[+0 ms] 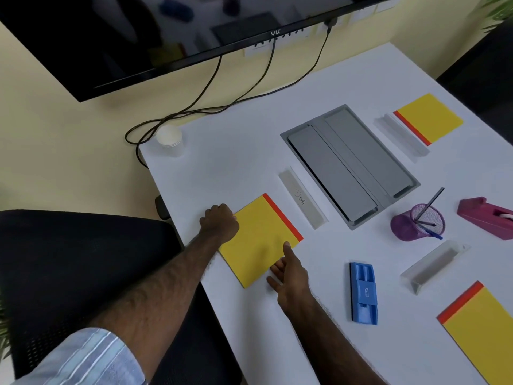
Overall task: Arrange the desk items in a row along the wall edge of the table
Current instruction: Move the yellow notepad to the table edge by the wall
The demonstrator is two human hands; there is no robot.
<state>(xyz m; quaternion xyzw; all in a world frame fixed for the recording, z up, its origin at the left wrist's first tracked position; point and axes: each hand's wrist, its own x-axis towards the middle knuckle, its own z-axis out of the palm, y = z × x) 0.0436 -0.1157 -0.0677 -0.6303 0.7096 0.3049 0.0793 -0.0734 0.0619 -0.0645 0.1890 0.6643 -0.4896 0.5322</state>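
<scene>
Right now both hands are on the nearest yellow notepad with an orange-red strip along one edge, which lies flat on the white table close to its left edge. The left hand is curled into a fist at the pad's far left corner, knuckles up; whether it pinches the corner I cannot tell from here. The right hand lies with fingers straight and loosely spread, thumb resting on the pad and fingertips at its near right edge. Just beyond the pad sits a clear acrylic name holder with faint writing, then a grey recessed cable box in the table's middle. Further right stand a purple mesh pen cup, a magenta tape dispenser, a blue duster, and two more yellow pads.
</scene>
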